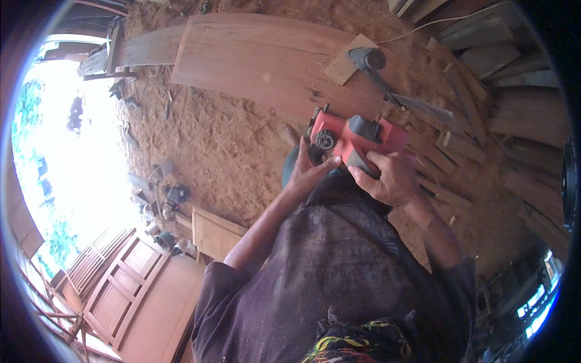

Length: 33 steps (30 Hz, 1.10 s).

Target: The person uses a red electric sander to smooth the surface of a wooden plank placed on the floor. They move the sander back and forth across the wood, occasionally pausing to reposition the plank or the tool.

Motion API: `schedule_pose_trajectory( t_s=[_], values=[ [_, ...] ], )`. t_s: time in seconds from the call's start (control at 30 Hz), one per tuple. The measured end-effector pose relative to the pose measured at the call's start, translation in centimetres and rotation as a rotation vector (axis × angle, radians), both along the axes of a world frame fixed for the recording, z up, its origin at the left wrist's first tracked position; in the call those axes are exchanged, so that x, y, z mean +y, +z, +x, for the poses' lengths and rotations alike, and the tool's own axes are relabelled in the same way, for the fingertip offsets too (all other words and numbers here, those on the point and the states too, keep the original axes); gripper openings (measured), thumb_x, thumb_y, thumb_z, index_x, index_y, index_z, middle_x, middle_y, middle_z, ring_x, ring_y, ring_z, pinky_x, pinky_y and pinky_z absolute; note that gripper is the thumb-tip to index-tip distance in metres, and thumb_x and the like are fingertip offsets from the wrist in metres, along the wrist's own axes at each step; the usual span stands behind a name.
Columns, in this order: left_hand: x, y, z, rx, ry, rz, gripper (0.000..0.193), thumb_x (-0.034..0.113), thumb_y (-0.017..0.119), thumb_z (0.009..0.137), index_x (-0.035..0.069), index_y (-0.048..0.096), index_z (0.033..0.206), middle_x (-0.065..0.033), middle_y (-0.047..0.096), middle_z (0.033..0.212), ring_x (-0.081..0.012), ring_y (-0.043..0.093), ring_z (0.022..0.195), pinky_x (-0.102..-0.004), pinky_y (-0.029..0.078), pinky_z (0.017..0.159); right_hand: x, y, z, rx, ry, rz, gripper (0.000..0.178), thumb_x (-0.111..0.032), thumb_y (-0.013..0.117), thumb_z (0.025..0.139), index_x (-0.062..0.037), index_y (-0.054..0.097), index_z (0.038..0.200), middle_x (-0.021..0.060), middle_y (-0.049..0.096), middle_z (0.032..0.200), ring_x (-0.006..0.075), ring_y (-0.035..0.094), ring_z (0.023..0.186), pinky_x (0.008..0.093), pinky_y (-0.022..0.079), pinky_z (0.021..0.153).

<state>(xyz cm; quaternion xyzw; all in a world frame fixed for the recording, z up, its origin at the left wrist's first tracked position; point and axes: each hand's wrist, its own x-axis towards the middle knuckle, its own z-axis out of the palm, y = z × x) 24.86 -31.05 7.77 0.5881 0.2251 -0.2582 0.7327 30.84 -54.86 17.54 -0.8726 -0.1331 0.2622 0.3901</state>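
A red and black electric hand planer is held up in front of my body, its round ridged knob facing up at the left end. My right hand is wrapped round its dark rear grip. At the front end, beside the knob, my left hand holds it with thumb and fingers apart around the edge; part of that hand's grip is hidden. Beyond the planer lies a long wide wooden board. A grey power tool with a round dark end rests there on a small pale wood piece.
Sawdust covers the ground. Stacked planks line the right side, with loose strips nearer. At left sit buckets and a wooden box. A framed wooden panel leans lower left. A pale cord trails at the back.
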Motion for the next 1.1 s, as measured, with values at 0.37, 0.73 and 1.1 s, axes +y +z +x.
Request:
schedule_pose_trajectory(
  t_s=[0.37,0.73,1.1],
  values=[
    [6.9,-2.8,1.5,-0.001,0.006,0.044,0.149,0.042,0.102,0.079,-0.014,-0.003,0.169,-0.0279,0.035,0.171,-0.032,0.033,0.161,-0.0413,0.031,0.13,6.6,0.3,2.5,-0.012,-0.003,0.045,0.039,-0.04,0.073,0.098,-0.0019,0.074,0.089,0.0233,0.073,0.076,0.0427,0.076,0.073,0.0504,0.057,0.066],
    [13.3,-0.5,3.8,-0.002,0.076,-0.012,0.137,0.031,0.1,0.084,-0.01,0.002,0.17,-0.0223,0.049,0.161,-0.0288,0.051,0.147,-0.041,0.046,0.121,13.5,0.9,4.6,-0.083,0.016,0.046,0.047,-0.049,0.072,0.098,-0.0027,0.076,0.089,0.0224,0.072,0.069,0.0425,0.075,0.065,0.0524,0.058,0.062],
    [19.1,0.5,6.7,-0.039,0.087,-0.02,0.107,0.021,0.098,0.087,-0.001,0.028,0.164,-0.0121,0.061,0.144,-0.0208,0.062,0.131,-0.0367,0.054,0.109,19.5,0.2,6.6,-0.109,-0.032,0.098,0.052,-0.051,0.073,0.098,-0.0004,0.076,0.088,0.0255,0.072,0.072,0.0433,0.076,0.069,0.0525,0.059,0.064]
  ],
)
